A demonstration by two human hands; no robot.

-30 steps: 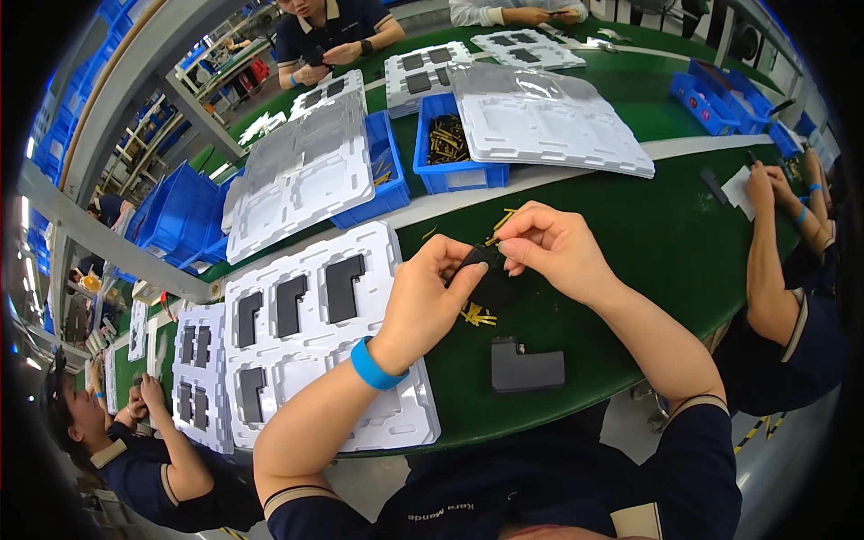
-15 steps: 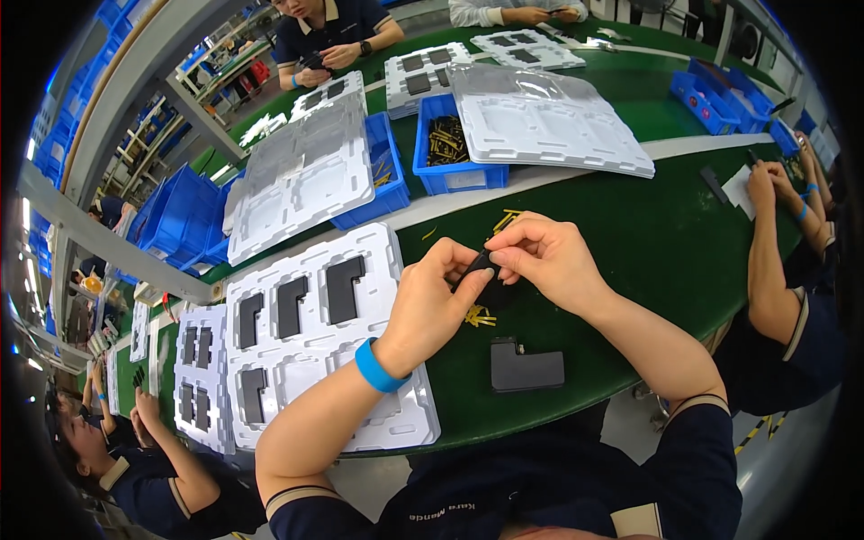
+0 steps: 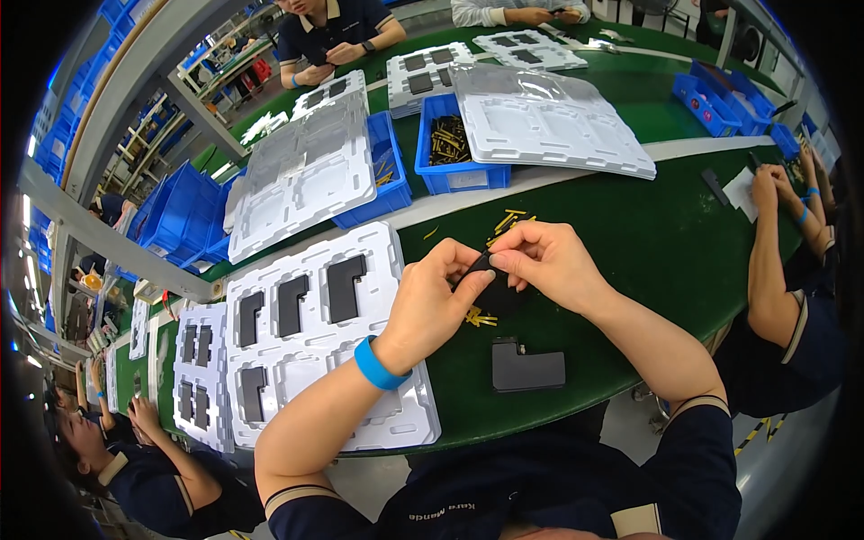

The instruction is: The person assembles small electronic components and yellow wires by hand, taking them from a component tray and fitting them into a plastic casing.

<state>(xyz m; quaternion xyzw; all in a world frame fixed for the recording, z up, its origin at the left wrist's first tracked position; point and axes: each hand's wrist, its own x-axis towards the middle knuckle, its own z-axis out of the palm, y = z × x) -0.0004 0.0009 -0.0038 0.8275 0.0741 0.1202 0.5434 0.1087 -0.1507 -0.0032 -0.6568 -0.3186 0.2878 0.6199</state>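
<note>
My left hand (image 3: 434,290) pinches a small black part (image 3: 481,262) between thumb and fingers, above the green table. Thumb and forefinger of my right hand (image 3: 545,265) are closed at the upper end of the same part. Most of it is covered by my fingers, so its exact kind does not show. Small yellow strips (image 3: 480,317) lie under my hands, with more yellow and black strips (image 3: 509,221) just beyond them. Nearer me, a flat black L-shaped block (image 3: 527,369) rests on the table.
Left of my arm, a white moulded tray (image 3: 317,378) holds several black L-shaped blocks (image 3: 292,306). Beyond stand a blue bin (image 3: 464,176) of yellow-and-black strips and stacked white trays (image 3: 567,126). A metal post (image 3: 117,236) slants at left. Co-workers sit around the table.
Both hands keep their hold on the black part; my right fingers have shifted slightly against its upper end. The co-worker across the table has moved their hands a little.
</note>
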